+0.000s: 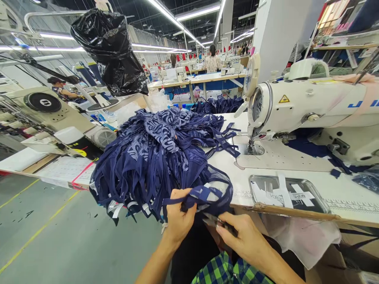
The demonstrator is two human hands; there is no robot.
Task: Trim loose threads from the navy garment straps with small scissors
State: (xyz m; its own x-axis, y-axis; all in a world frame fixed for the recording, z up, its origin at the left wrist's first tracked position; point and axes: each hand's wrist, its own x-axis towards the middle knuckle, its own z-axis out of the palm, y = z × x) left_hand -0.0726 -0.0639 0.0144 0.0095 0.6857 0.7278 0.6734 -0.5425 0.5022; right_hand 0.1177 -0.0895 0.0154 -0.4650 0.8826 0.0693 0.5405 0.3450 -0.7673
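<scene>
My left hand [181,213] is closed on a navy fabric strap [204,194], part of a garment edge with sheer mesh that hangs off the table's front. In my right hand [239,232] is a pair of thread snips [220,224], blades pointing left toward the strap and just below it. Whether the blades touch the fabric I cannot tell. A big heap of navy lace garments [154,146] with dangling straps and white labels lies just beyond my hands and spills over the table edge.
A white sewing machine [284,102] stands at the right. Before it, a metal tray [257,183] holds white labels. A black plastic bag [109,51] rises at the back left, near another machine [44,102]. Other people sit at stations farther back.
</scene>
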